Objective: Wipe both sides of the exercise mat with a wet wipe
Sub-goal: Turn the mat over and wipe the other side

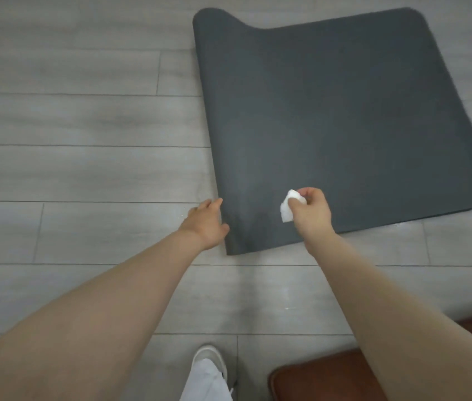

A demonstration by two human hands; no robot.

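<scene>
**Gripping mat edge, wipe pinched above it**

Holding the rolled left edge of the dark grey mat [344, 111], the left hand [206, 222] has fingers curled round it, thumb on top near the near corner. Right hand [311, 214] pinches a crumpled white wipe [288, 208] between thumb and fingers, over the mat's near strip; contact with the mat unclear. Mat lies flat ahead of and to the right of both hands, on the grey plank floor [84, 169]. Below the arms: white shoe [210, 357], white trouser leg. Under the right forearm, a brown cushion [321, 377].
</scene>
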